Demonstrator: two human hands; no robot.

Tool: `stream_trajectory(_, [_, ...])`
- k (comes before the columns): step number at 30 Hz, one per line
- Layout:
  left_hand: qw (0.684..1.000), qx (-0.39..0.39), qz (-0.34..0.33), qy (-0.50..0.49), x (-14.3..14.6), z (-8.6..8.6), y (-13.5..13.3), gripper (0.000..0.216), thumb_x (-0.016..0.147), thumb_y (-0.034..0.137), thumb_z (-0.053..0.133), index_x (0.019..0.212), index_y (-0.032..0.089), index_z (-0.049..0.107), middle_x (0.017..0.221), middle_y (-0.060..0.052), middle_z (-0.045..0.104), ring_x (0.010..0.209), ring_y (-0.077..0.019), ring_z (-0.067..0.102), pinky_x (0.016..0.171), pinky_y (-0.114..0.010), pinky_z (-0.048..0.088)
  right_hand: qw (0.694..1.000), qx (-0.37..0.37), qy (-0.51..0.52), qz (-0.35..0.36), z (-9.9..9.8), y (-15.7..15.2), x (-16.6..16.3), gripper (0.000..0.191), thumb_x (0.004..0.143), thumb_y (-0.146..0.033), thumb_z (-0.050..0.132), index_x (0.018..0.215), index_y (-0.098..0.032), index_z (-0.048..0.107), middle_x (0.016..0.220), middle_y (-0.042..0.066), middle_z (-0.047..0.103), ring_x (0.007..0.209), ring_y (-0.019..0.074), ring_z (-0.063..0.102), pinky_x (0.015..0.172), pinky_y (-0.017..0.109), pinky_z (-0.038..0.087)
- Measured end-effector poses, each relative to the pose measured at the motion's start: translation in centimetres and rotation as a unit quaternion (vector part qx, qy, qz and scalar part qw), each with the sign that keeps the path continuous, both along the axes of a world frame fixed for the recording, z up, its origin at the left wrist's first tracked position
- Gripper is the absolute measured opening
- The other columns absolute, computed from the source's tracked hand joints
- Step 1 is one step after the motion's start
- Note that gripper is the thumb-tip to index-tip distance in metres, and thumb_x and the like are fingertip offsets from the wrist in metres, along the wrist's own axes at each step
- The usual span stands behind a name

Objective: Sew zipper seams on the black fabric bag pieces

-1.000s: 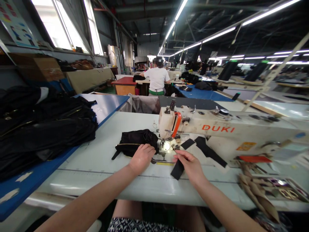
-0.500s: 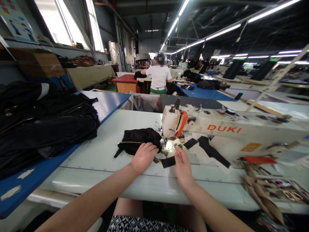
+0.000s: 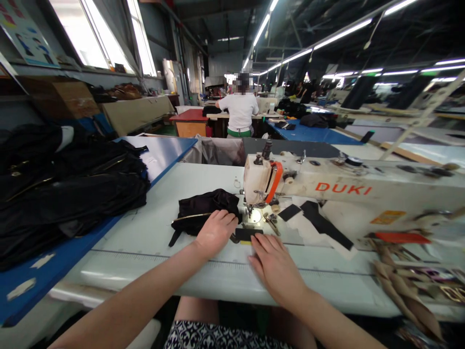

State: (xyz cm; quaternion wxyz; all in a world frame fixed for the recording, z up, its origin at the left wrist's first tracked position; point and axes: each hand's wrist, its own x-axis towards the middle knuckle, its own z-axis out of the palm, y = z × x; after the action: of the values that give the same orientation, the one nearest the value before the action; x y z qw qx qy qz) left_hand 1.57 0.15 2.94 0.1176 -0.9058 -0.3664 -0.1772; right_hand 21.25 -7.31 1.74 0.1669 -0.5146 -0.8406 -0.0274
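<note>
A black fabric pouch (image 3: 198, 206) with a gold zipper lies left of the sewing machine's needle area. My left hand (image 3: 217, 235) is closed on the pouch's right end, its fingertips partly hidden in the dark cloth. Fingers stretched out and lying flat, my right hand (image 3: 278, 269) touches the right end of a small black fabric strip (image 3: 247, 234) in front of the needle plate. The sewing machine head (image 3: 256, 182) stands just beyond both hands, its lamp lighting the round plate (image 3: 255, 215).
Black fabric pieces (image 3: 323, 223) lie on white paper under the machine arm. Left, a heap of black zippered items (image 3: 69, 179) covers a blue-edged table. A tray of metal parts (image 3: 432, 286) sits at the right. Farther ahead, a person in a white shirt (image 3: 238, 114) works at another table.
My right hand has come down from beside the needle plate onto the strip, its fingers now flattened out. The strip has shifted slightly left and turned level. My left hand stays on the pouch.
</note>
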Motion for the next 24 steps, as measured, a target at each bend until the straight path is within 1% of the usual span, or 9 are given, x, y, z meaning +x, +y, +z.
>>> stream_trajectory(3, [1.000, 0.014, 0.003, 0.005, 0.1, 1.6, -0.3, 0.021, 0.093, 0.015, 0.043, 0.107, 0.012, 0.059, 0.104, -0.010, 0.062, 0.098, -0.0236, 0.051, 0.081, -0.038, 0.043, 1.000, 0.010, 0.006, 0.000, 0.1, 0.9, -2.4, 0.038, 0.087, -0.030, 0.052, 0.118, -0.010, 0.058, 0.116, 0.017, 0.059, 0.108, 0.0305, 0.050, 0.100, 0.049, 0.037])
stream_trajectory(6, [1.000, 0.005, -0.004, 0.024, 0.5, 2.2, -0.8, 0.021, 0.093, 0.015, 0.041, 0.105, 0.012, 0.058, 0.103, -0.011, 0.062, 0.096, -0.0236, 0.051, 0.080, -0.038, 0.043, 0.999, 0.009, 0.034, 0.016, 0.3, 1.7, -3.1, 0.036, 0.088, -0.028, 0.051, 0.119, -0.011, 0.057, 0.116, 0.016, 0.059, 0.109, 0.0302, 0.049, 0.098, 0.048, 0.038])
stream_trajectory(8, [0.999, -0.007, -0.004, 0.037, 0.9, 1.9, -1.0, 0.020, 0.093, 0.015, 0.042, 0.104, 0.012, 0.059, 0.101, -0.010, 0.062, 0.094, -0.0233, 0.051, 0.079, -0.037, 0.043, 0.997, -0.003, 0.064, 0.035, 0.5, 2.1, -2.4, 0.034, 0.089, -0.023, 0.047, 0.120, -0.013, 0.056, 0.114, 0.014, 0.059, 0.108, 0.0283, 0.049, 0.097, 0.046, 0.040])
stream_trajectory(11, [0.999, -0.012, 0.002, 0.046, 1.2, 1.1, -1.1, 0.020, 0.093, 0.015, 0.043, 0.104, 0.012, 0.059, 0.102, -0.010, 0.062, 0.094, -0.0234, 0.051, 0.079, -0.037, 0.043, 0.993, -0.025, 0.102, 0.061, 0.9, 2.8, -0.2, 0.033, 0.091, -0.016, 0.040, 0.120, -0.016, 0.056, 0.109, 0.010, 0.060, 0.103, 0.0244, 0.051, 0.093, 0.042, 0.043])
stream_trajectory(15, [0.999, -0.003, -0.001, 0.043, 1.4, 0.9, -0.9, 0.021, 0.093, 0.014, 0.042, 0.106, 0.012, 0.058, 0.104, -0.011, 0.061, 0.094, -0.0235, 0.052, 0.079, -0.038, 0.043, 0.991, -0.039, 0.101, 0.079, 1.1, 3.7, 2.4, 0.031, 0.091, -0.015, 0.040, 0.114, -0.021, 0.061, 0.096, 0.007, 0.060, 0.092, 0.0231, 0.053, 0.083, 0.040, 0.047])
stream_trajectory(17, [0.999, 0.005, -0.005, 0.040, 1.6, 1.1, -0.9, 0.022, 0.093, 0.014, 0.041, 0.107, 0.011, 0.058, 0.106, -0.011, 0.061, 0.095, -0.0237, 0.052, 0.079, -0.038, 0.043, 0.992, -0.041, 0.080, 0.086, 1.0, 4.1, 2.8, 0.027, 0.091, -0.017, 0.042, 0.108, -0.020, 0.064, 0.092, 0.007, 0.060, 0.089, 0.0234, 0.053, 0.079, 0.039, 0.047])
stream_trajectory(19, [0.999, 0.014, -0.006, 0.044, 1.8, 1.0, -0.9, 0.023, 0.093, 0.015, 0.040, 0.108, 0.011, 0.057, 0.108, -0.011, 0.060, 0.095, -0.0240, 0.052, 0.080, -0.038, 0.043, 0.994, -0.038, 0.060, 0.085, 0.9, 4.2, 2.7, 0.025, 0.091, -0.018, 0.043, 0.103, -0.020, 0.065, 0.090, 0.008, 0.059, 0.089, 0.0237, 0.052, 0.079, 0.039, 0.046])
stream_trajectory(24, [0.996, 0.000, -0.025, 0.083, 2.7, -0.1, -1.1, 0.022, 0.093, 0.014, 0.042, 0.108, 0.010, 0.056, 0.103, -0.011, 0.061, 0.094, -0.0241, 0.052, 0.080, -0.038, 0.043, 0.996, -0.027, 0.045, 0.076, 0.7, 4.2, 2.5, 0.023, 0.090, -0.018, 0.045, 0.099, -0.019, 0.066, 0.089, 0.008, 0.058, 0.089, 0.0233, 0.051, 0.079, 0.038, 0.044])
